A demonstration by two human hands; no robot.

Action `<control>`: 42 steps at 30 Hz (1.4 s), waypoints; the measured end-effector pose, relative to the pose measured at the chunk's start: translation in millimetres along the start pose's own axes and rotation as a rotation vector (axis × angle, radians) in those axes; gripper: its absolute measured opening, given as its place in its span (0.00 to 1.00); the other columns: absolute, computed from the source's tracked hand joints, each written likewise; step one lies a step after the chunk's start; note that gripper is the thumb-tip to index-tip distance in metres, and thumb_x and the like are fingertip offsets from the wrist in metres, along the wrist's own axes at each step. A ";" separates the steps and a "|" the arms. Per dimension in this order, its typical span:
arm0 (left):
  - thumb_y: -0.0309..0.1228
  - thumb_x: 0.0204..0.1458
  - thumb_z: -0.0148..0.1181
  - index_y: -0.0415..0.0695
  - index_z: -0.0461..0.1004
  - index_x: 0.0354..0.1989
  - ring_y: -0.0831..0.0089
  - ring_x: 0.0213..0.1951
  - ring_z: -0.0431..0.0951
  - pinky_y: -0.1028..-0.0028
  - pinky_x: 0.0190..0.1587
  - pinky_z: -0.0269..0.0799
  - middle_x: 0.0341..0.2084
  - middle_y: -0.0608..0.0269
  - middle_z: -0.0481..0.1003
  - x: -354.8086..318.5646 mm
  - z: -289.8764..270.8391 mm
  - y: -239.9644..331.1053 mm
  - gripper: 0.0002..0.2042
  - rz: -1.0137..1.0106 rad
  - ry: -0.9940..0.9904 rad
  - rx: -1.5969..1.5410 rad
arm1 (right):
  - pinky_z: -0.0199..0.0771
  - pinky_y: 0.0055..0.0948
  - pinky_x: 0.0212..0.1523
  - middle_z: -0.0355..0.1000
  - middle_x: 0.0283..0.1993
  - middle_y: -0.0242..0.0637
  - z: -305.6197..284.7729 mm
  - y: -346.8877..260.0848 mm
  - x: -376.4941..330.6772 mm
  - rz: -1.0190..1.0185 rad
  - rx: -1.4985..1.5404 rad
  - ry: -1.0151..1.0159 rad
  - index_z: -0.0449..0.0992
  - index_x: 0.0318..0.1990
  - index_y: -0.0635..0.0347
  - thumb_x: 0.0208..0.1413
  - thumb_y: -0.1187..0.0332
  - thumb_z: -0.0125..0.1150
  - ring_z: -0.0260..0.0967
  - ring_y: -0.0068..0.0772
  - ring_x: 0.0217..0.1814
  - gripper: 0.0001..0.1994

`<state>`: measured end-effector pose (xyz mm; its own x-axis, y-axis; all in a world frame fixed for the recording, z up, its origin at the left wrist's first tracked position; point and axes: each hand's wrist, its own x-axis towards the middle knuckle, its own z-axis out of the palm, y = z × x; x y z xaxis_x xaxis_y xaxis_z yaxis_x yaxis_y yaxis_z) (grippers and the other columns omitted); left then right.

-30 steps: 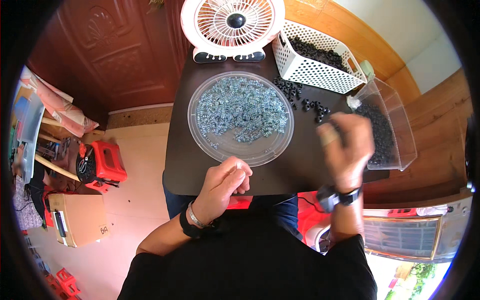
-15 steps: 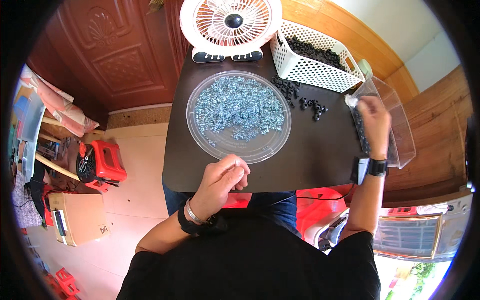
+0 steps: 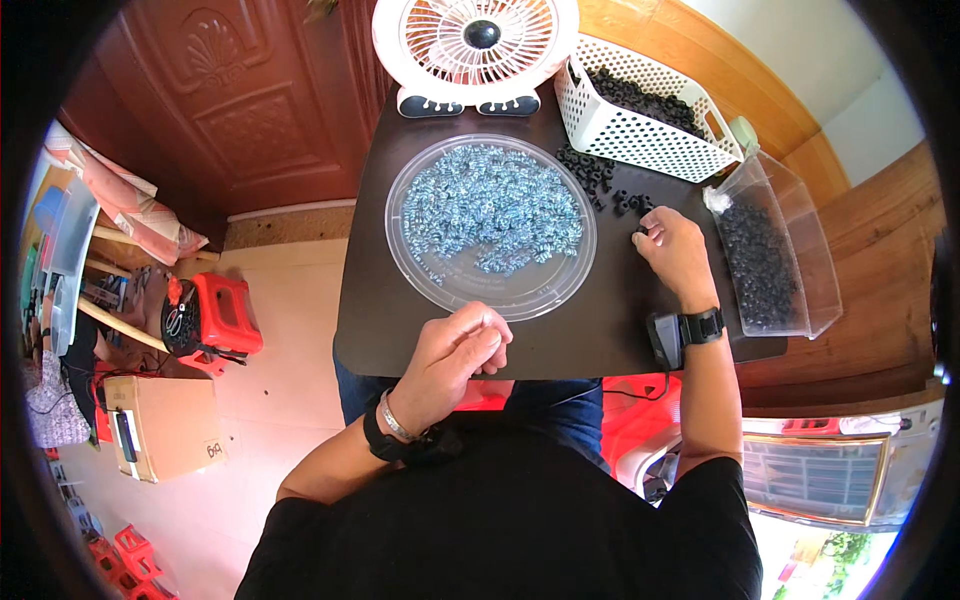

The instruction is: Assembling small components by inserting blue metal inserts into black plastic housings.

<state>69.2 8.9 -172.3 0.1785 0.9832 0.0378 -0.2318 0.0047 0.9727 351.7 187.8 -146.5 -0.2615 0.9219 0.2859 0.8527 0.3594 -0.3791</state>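
Apparently, in the head view, the pick-up of a black piece (image 3: 641, 231) from the table (image 3: 620, 325) is in hand, pinched by the right hand (image 3: 676, 252); a steady grip is called for. Near the clear tray (image 3: 500, 293), the left hand (image 3: 458, 352) is held curled, fingers pressed together, any contents hidden.

Between the left hand (image 3: 458, 348) and the right hand (image 3: 677, 252), open surface (image 3: 615, 315) leaves a level lane. Just ahead of the left hand, the raised rim of the round tray (image 3: 520, 296) bars a low slide forward, and the fan (image 3: 481, 38) stands beyond. Loose black pieces (image 3: 590, 172) and the white basket (image 3: 650, 147) obstruct the way ahead of the right hand; past a narrow gap on its right rises the transparent bin (image 3: 813, 255).
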 end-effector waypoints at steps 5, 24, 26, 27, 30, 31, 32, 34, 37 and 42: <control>0.36 0.62 0.47 0.40 0.72 0.39 0.82 0.28 0.69 0.80 0.32 0.64 0.25 0.65 0.72 -0.1 0.5 -0.6 0.12 0.000 0.011 0.004 | 0.70 0.27 0.33 0.69 0.26 0.36 -17.7 -75.1 -35.8 -0.190 0.356 -0.001 0.75 0.33 0.65 0.42 0.75 0.66 0.68 0.28 0.28 0.09; 0.31 0.61 0.49 0.38 0.68 0.39 0.86 0.27 0.65 0.80 0.30 0.63 0.24 0.69 0.68 -4.5 -3.5 -4.1 0.08 -0.067 -0.129 0.014 | 0.73 0.33 0.34 0.71 0.32 0.38 -0.4 -158.1 -85.1 -0.591 0.395 -0.190 0.76 0.36 0.61 0.38 0.80 0.66 0.71 0.40 0.34 0.14; 0.33 0.62 0.48 0.38 0.68 0.40 0.85 0.33 0.66 0.80 0.36 0.66 0.30 0.68 0.70 -4.2 -5.3 -2.1 0.10 -0.108 -0.135 -0.001 | 0.73 0.33 0.34 0.71 0.32 0.37 -3.0 -161.3 -84.3 -0.597 0.366 -0.184 0.76 0.35 0.62 0.39 0.80 0.66 0.71 0.40 0.34 0.12; 0.34 0.62 0.48 0.38 0.68 0.39 0.85 0.32 0.66 0.80 0.36 0.66 0.28 0.68 0.70 -2.9 -7.6 -1.2 0.11 -0.095 -0.145 0.053 | 0.73 0.33 0.34 0.71 0.32 0.37 -4.0 -161.8 -83.5 -0.599 0.366 -0.187 0.76 0.35 0.62 0.39 0.80 0.66 0.71 0.40 0.34 0.12; 0.37 0.62 0.48 0.38 0.69 0.39 0.84 0.30 0.67 0.80 0.34 0.65 0.26 0.68 0.69 -4.1 -11.5 -7.5 0.13 -0.036 -0.123 0.031 | 0.73 0.34 0.36 0.73 0.31 0.38 -9.9 -158.6 -76.2 -0.594 0.426 -0.219 0.77 0.34 0.62 0.40 0.80 0.66 0.72 0.41 0.34 0.11; 0.39 0.62 0.48 0.38 0.69 0.38 0.83 0.29 0.67 0.80 0.32 0.64 0.24 0.68 0.69 -5.1 -12.7 -9.5 0.14 0.011 -0.094 -0.043 | 0.73 0.34 0.36 0.73 0.31 0.39 -12.7 -155.8 -70.0 -0.601 0.395 -0.194 0.77 0.33 0.62 0.40 0.80 0.66 0.72 0.41 0.34 0.10; 0.39 0.62 0.48 0.38 0.69 0.38 0.83 0.29 0.67 0.80 0.32 0.64 0.24 0.68 0.69 -6.2 -14.4 -9.5 0.14 0.011 -0.090 -0.043 | 0.73 0.35 0.36 0.74 0.32 0.40 -14.6 -150.9 -62.5 -0.571 0.375 -0.188 0.77 0.33 0.62 0.41 0.80 0.66 0.72 0.42 0.34 0.09; 0.35 0.62 0.48 0.39 0.68 0.36 0.84 0.25 0.65 0.79 0.28 0.64 0.21 0.69 0.67 -6.1 -16.1 -7.1 0.11 0.013 -0.043 -0.124 | 0.72 0.37 0.38 0.73 0.31 0.42 -14.1 -138.2 -44.8 -0.515 0.267 -0.181 0.76 0.33 0.62 0.45 0.78 0.62 0.71 0.46 0.35 0.06; 0.35 0.61 0.48 0.39 0.67 0.37 0.84 0.25 0.65 0.79 0.29 0.65 0.22 0.69 0.66 -6.3 -15.6 -2.7 0.10 0.012 -0.045 -0.129 | 0.70 0.39 0.39 0.71 0.31 0.43 -6.6 -123.8 -24.6 -0.439 0.171 -0.223 0.76 0.34 0.62 0.46 0.76 0.60 0.70 0.49 0.37 0.06; 0.34 0.58 0.47 0.39 0.69 0.36 0.82 0.27 0.68 0.80 0.31 0.63 0.23 0.68 0.70 -5.2 -14.3 0.4 0.10 -0.018 -0.049 -0.086 | 0.70 0.40 0.37 0.71 0.31 0.42 19.2 -114.2 -1.6 -0.512 0.081 -0.328 0.75 0.32 0.60 0.46 0.73 0.61 0.70 0.48 0.36 0.04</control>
<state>54.5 6.3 -175.4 0.2290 0.9728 0.0338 -0.3089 0.0397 0.9503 246.1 148.1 -120.5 -0.7653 0.6213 0.1683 0.5484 0.7662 -0.3349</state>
